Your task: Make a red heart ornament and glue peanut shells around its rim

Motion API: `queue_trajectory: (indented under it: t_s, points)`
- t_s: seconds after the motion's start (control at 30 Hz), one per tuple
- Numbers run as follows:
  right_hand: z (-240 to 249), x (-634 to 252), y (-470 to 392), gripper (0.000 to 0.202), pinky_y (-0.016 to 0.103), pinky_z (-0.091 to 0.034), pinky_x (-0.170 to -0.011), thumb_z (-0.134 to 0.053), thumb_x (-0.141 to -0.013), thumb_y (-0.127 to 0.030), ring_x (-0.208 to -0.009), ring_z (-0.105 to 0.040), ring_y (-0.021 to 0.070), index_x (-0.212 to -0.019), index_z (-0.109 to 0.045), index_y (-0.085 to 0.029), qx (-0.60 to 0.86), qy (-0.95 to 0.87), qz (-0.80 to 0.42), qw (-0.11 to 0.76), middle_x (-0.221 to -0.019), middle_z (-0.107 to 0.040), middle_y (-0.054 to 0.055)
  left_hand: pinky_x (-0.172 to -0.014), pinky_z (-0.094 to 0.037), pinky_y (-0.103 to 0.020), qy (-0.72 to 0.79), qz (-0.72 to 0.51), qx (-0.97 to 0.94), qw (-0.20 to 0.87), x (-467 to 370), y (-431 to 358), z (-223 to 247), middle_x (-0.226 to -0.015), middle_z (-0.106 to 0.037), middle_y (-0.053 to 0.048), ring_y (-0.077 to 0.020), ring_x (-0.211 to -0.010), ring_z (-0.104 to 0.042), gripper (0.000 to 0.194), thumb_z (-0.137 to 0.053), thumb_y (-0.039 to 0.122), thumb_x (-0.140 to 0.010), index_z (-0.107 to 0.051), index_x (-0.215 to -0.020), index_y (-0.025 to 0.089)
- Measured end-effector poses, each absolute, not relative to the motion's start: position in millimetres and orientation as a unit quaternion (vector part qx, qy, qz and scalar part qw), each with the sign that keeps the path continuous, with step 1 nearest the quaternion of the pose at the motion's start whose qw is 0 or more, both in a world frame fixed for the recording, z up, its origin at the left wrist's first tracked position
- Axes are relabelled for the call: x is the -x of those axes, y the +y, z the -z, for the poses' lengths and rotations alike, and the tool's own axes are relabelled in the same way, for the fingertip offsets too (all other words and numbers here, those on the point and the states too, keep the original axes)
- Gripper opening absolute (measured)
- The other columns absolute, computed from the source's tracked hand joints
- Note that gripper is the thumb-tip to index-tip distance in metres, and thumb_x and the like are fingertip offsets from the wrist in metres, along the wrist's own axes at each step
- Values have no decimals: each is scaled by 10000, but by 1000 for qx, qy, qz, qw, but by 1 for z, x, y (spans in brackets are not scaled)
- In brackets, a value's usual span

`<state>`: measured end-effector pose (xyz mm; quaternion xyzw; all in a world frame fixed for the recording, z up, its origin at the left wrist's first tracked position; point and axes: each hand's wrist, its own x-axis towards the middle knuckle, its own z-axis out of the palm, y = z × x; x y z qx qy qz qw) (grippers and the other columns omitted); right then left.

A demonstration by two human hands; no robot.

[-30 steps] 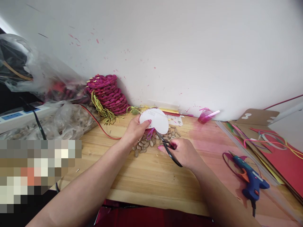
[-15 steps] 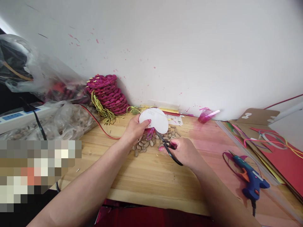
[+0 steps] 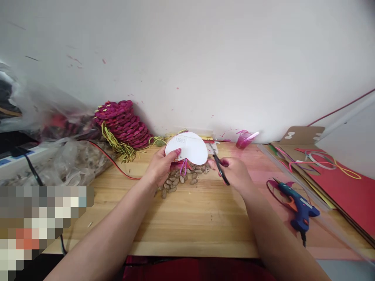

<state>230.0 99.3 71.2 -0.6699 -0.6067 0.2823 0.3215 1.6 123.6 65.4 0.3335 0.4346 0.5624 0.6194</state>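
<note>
My left hand pinches the left side of a white rounded card piece, thumb on top, with printed digits on its face. Purple cords hang from the notch at its lower edge. To the right of the card, my right hand is closed on black-handled scissors, whose blades point up and away, apart from the card. Brown pebble-like pieces lie on the wooden table beneath the card.
Stacked magenta pieces with yellow-green tassels lean by the wall. Plastic bags and a power strip lie left. At right are a pink cup, a blue glue gun and red card with cords.
The scissors have moved from the card's lower notch to its right side, with blades now pointing upward. The camera view has shifted slightly right; my left hand still holds the card.
</note>
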Motion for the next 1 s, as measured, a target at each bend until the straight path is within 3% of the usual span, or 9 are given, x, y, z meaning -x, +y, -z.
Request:
queue_trajectory:
  t_s: [0.1, 0.27, 0.37, 0.47, 0.53, 0.7, 0.8, 0.9, 1.0]
  points:
    - [-71, -231, 101, 500, 258, -345, -384, -629, -759, -692, -398, -513, 121, -685, -614, -198, 644, -554, -354, 391, -617, -627, 7, -470, -581, -249, 426, -529, -344, 648, -12, 117, -61, -875, -728, -56, -154, -597, -677, 255, -746, 169, -765, -653, -1002, 155]
    - [-67, -232, 104, 462, 242, -369, -356, -784, -631, -604, -384, -488, 110, -657, -640, -166, 579, -508, -445, 457, -525, -591, -6, -508, -575, -233, 403, -472, -352, 701, -26, 105, -50, -868, -729, -58, -146, -613, -677, 367, -795, 224, -760, -645, -1088, 152]
    - [-66, -237, 107, 426, 241, -391, -372, -792, -633, -559, -425, -523, 124, -720, -650, -168, 556, -473, -437, 525, -542, -605, -11, -684, -606, -290, 338, -426, -362, 757, -27, 99, -48, -1031, -741, -98, -195, -793, -724, 517, -806, 419, -767, -625, -1195, 194]
    - [-68, -243, 111, 381, 241, -423, -420, -792, -651, -513, -478, -551, 127, -755, -639, -180, 543, -444, -379, 603, -580, -626, -19, -916, -550, -327, 255, -352, -373, 820, -25, 95, -48, -1203, -705, -149, -243, -1073, -688, 640, -674, 633, -813, -610, -1277, 197]
    - [-71, -244, 112, 355, 251, -442, -447, -787, -665, -496, -499, -562, 133, -750, -639, -185, 532, -441, -336, 639, -590, -637, -18, -987, -505, -331, 235, -329, -378, 833, -24, 94, -47, -1269, -676, -164, -248, -1172, -643, 672, -611, 672, -838, -602, -1307, 190]
    - [-73, -234, 103, 258, 298, -521, -604, -793, -709, -413, -640, -629, 163, -796, -673, -202, 491, -489, -232, 683, -743, -711, 14, -801, -571, -305, 349, -394, -396, 752, -21, 103, -45, -1057, -736, -159, -210, -909, -716, 516, -645, 518, -888, -621, -1246, 147]
    - [-70, -228, 95, 190, 294, -507, -639, -829, -684, -277, -654, -603, 152, -815, -706, -215, 457, -551, -197, 670, -771, -708, 8, -600, -574, -279, 389, -420, -361, 736, -16, 111, -52, -823, -719, -123, -177, -650, -687, 519, -506, 574, -941, -625, -1152, 115]
    - [-67, -224, 88, 191, 293, -489, -616, -837, -643, -164, -631, -597, 154, -802, -749, -222, 415, -636, -215, 614, -748, -714, 8, -537, -581, -310, 371, -433, -314, 760, -9, 115, -64, -763, -702, -124, -201, -605, -684, 590, -344, 633, -966, -608, -1107, 124]
    - [-65, -221, 86, 222, 299, -493, -630, -824, -618, -115, -676, -631, 173, -801, -775, -230, 377, -698, -254, 553, -793, -732, 24, -541, -597, -303, 367, -460, -281, 759, -1, 119, -72, -784, -712, -109, -188, -611, -692, 372, -418, 414, -992, -625, -1084, 119]
